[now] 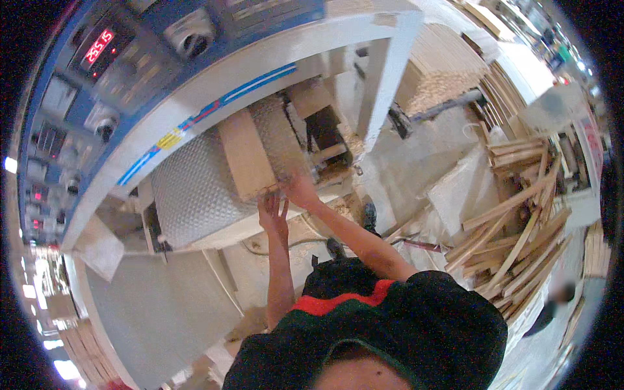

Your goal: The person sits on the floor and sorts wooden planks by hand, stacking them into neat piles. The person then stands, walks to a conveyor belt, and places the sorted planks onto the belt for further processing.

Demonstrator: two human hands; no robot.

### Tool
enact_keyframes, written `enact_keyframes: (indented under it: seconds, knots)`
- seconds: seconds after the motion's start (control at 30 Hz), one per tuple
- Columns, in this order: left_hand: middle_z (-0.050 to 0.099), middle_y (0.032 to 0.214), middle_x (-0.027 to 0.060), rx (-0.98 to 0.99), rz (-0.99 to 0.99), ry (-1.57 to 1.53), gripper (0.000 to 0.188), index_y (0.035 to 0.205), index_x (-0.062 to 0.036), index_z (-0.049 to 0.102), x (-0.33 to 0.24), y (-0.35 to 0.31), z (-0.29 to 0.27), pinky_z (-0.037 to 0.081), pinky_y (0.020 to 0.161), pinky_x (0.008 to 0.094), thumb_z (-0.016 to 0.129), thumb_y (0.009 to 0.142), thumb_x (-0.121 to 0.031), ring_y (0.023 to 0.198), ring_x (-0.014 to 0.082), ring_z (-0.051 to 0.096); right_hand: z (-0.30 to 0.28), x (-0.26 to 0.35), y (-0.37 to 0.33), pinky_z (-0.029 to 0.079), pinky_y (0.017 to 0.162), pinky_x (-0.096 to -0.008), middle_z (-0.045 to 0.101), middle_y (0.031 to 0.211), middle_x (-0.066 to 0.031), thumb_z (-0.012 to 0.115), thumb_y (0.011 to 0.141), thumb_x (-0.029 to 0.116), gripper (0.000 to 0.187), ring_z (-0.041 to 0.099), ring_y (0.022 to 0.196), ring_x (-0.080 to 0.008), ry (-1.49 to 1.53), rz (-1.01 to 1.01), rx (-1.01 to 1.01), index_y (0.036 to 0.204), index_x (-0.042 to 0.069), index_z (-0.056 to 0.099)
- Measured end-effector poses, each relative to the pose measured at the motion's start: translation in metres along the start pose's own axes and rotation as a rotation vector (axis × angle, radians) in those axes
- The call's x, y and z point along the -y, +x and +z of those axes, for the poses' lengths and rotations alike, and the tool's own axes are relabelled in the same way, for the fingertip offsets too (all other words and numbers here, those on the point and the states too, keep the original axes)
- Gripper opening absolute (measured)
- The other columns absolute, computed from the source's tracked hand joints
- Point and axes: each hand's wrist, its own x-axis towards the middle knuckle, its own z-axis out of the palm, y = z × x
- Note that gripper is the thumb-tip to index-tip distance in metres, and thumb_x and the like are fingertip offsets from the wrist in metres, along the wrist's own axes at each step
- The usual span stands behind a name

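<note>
On the textured belt (195, 188) of the machine (162, 84) lies a board (246, 155), its near end at the belt's edge. Left hand (273, 211) and right hand (300, 190) rest open-fingered against that end, not clenched. The board looks stiff and fairly light; hold it at the end corners.

Pale tan wooden board (246, 155) under my fingers, plain and unmarked. The conveyor belt (195, 188) beneath it is grey with a fine dimpled diamond texture. Machine frame (214, 84) reads off-white with a blue stripe; control panel (71, 71) is blue, red digits glowing. My shirt (370, 318) is black with a red band.
</note>
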Motion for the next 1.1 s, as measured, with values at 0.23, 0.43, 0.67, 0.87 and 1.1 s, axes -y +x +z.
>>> enact_keyframes:
  seconds: [0.23, 0.43, 0.67, 0.87, 1.1]
  knots:
    - [0.046, 0.125, 0.0157, -0.097, -0.264, 0.324, 0.052, 0.128, -0.0028, 0.043, 0.064, -0.030, -0.021, 0.048, 0.087, 0.0432, 0.051, 0.088, -0.035, 0.105, 0.0287, 0.052, -0.108, -0.094, -0.044, 0.047, 0.055, -0.0349, 0.062, 0.066, -0.0100, 0.068, 0.075, 0.027, 0.025, 0.059, 0.059, -0.0231, -0.098, -0.057, 0.014, 0.089, 0.007, 0.067]
    - [0.053, 0.110, 0.0165, 0.047, -0.447, 0.602, 0.046, 0.121, -0.0023, 0.047, 0.107, -0.050, 0.011, 0.051, 0.075, 0.0386, 0.056, 0.087, -0.032, 0.090, 0.0291, 0.059, -0.259, -0.139, -0.017, 0.048, 0.068, -0.0374, 0.062, 0.081, -0.0145, 0.069, 0.074, 0.036, 0.041, 0.060, 0.075, -0.0264, -0.141, 0.208, -0.237, 0.099, 0.005, 0.062]
    - [0.061, 0.095, 0.0107, 0.262, -0.471, 0.817, 0.035, 0.110, -0.0049, 0.054, 0.147, -0.040, 0.111, 0.051, 0.066, 0.0309, 0.058, 0.088, -0.031, 0.078, 0.0193, 0.062, -0.426, -0.127, 0.128, 0.031, 0.101, -0.0501, 0.038, 0.130, -0.0269, 0.075, 0.064, 0.050, 0.093, 0.035, 0.121, -0.0417, -0.720, 0.006, -0.647, 0.137, 0.009, 0.034]
    - [0.063, 0.090, 0.0074, 0.239, -0.375, 0.814, 0.030, 0.107, -0.0055, 0.055, 0.163, -0.034, 0.154, 0.050, 0.059, 0.0259, 0.058, 0.089, -0.029, 0.071, 0.0152, 0.063, -0.516, -0.131, 0.224, 0.029, 0.102, -0.0524, 0.036, 0.135, -0.0231, 0.076, 0.059, 0.055, 0.100, 0.031, 0.125, -0.0425, -0.843, -0.103, -0.482, 0.140, 0.015, 0.032]
    - [0.063, 0.092, 0.0056, 0.182, -0.436, 0.839, 0.030, 0.111, -0.0067, 0.054, 0.194, -0.033, 0.168, 0.048, 0.060, 0.0284, 0.055, 0.088, -0.024, 0.072, 0.0142, 0.061, -0.560, -0.137, 0.256, 0.037, 0.099, -0.0462, 0.044, 0.130, -0.0205, 0.083, 0.056, 0.038, 0.094, 0.043, 0.119, -0.0369, -0.721, -0.296, -0.135, 0.136, 0.017, 0.040]
